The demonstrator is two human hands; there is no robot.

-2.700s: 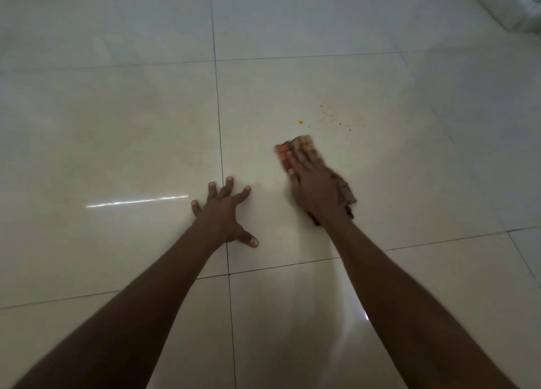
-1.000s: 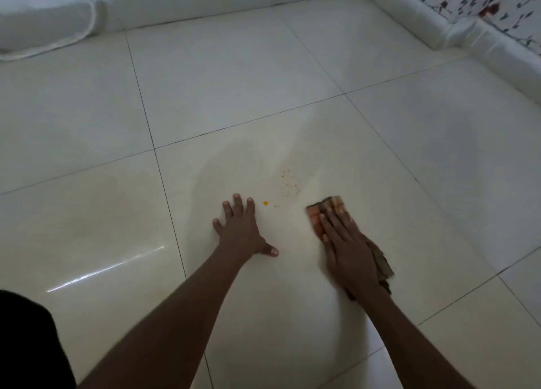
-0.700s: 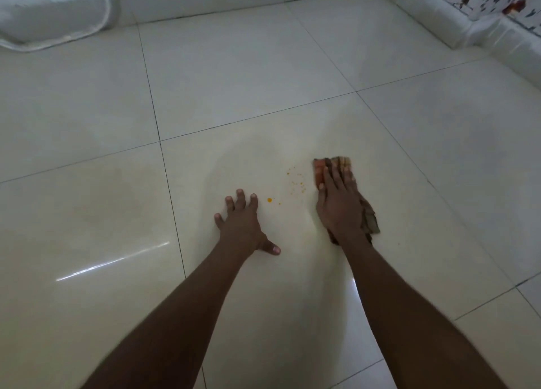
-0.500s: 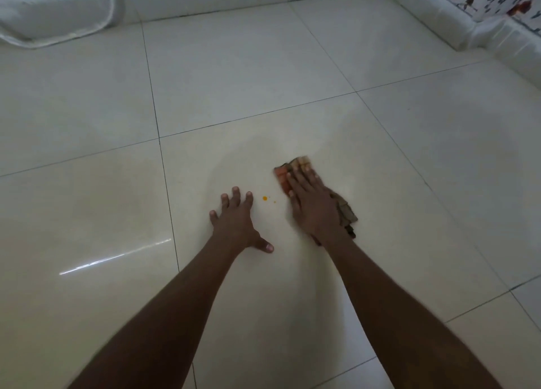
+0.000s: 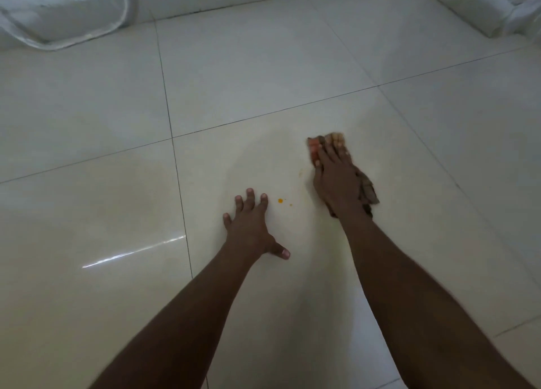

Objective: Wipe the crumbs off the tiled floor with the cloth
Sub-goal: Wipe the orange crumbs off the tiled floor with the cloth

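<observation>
Right hand [image 5: 336, 180] flat, pressing the soft, limp cloth [image 5: 367, 191]; left hand [image 5: 251, 227] splayed on floor [image 5: 263, 66] beside crumbs [image 5: 280, 200].

The right hand [image 5: 336, 180] is covering most of the cloth [image 5: 367, 191], leaving only its far and right edges showing. The top-left corner is cutting off a white object [image 5: 58, 13]; 2 orange crumbs [image 5: 280, 201] are showing only as specks.
</observation>
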